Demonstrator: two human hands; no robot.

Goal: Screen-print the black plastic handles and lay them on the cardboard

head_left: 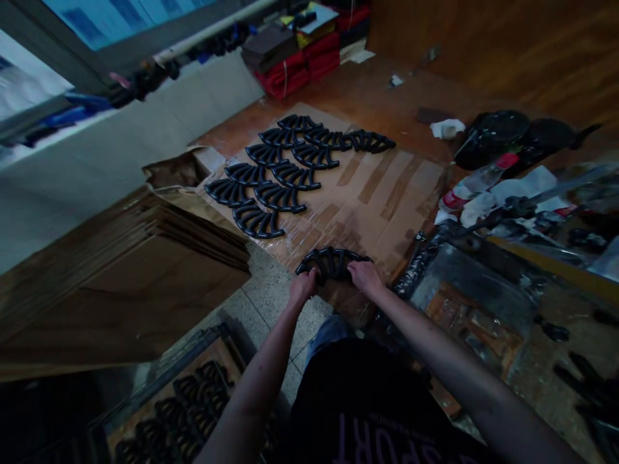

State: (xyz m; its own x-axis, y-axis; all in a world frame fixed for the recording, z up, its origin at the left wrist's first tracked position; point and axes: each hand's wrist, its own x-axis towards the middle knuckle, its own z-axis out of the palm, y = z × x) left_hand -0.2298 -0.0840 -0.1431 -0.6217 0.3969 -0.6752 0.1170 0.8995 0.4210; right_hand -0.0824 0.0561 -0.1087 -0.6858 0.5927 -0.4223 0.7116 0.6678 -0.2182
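Observation:
Both hands grip a curved black ribbed piece [333, 261], shaped like a fan of short bars joined along an arc, at the near edge of the cardboard-covered table. My left hand [304, 285] is closed on its left end. On the right end, the fingers of my right hand [365, 276] are closed as well. Farther back on the cardboard [348, 212], several similar black fan-shaped pieces [278, 195] lie in overlapping rows. Whether the held piece rests on the cardboard or hangs just above it, I cannot tell.
Flattened cardboard [193, 277] is stacked at the left. More black pieces fill a tray [174, 412] at lower left. To the right stand a plastic bottle [478, 183], a black bag [498, 138] and a metal-framed bench [445, 258]. Red bundles [304, 67] lie at the back.

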